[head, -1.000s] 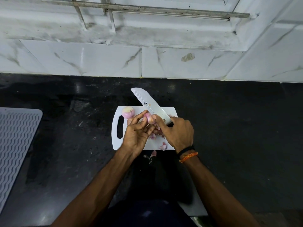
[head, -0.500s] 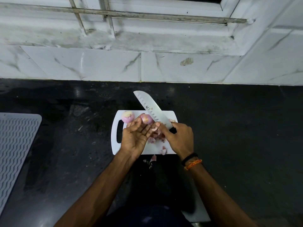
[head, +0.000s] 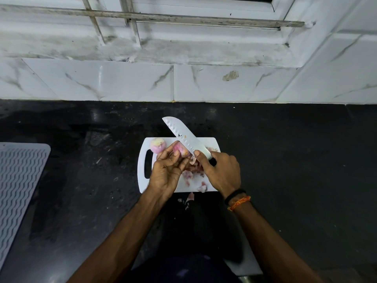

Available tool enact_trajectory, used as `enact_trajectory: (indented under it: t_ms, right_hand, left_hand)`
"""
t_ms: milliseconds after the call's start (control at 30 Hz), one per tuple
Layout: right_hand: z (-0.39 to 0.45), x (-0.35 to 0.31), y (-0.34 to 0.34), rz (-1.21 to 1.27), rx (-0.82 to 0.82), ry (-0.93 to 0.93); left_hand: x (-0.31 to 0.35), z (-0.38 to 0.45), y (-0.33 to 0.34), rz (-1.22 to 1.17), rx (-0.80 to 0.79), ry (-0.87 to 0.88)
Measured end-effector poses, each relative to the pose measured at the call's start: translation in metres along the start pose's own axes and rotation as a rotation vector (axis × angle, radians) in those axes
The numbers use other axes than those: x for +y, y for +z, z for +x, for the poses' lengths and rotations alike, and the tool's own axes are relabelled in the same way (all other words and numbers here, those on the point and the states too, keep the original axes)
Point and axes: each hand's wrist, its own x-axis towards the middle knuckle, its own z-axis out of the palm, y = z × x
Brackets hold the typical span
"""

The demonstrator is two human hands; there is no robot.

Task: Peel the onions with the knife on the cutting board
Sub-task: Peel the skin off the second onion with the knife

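The onion (head: 180, 150) in my left hand (head: 166, 172) is pink, against a silver knife (head: 184, 136) with a dimpled blade. At ten o'clock sits a pink-and-pale-yellow onion (head: 157, 145) on the white cutting board (head: 142, 160). Black counter (head: 285, 160), white grey-veined tiles (head: 122, 78), a grey wavy-ribbed mat (head: 18, 176) at nine o'clock, black and orange wristbands (head: 237, 199).

Single head view, looking steeply down, close over counter (head: 285, 160).
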Motion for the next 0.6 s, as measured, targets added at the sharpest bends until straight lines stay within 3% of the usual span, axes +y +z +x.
enact_trajectory:
  t_ms: [400, 600]
  right_hand:
    - [0.0045, -0.0006, 0.0026, 0.124, -0.124, -0.061]
    - [0.0012, -0.0055, 0.0070, 0.013, -0.020, -0.077]
  left_hand:
    - [-0.0029, 0.0010, -0.0059, -0.009, 0.006, -0.012]
    - [-0.0033, 0.0016, -0.0093, 0.016, -0.008, 0.005]
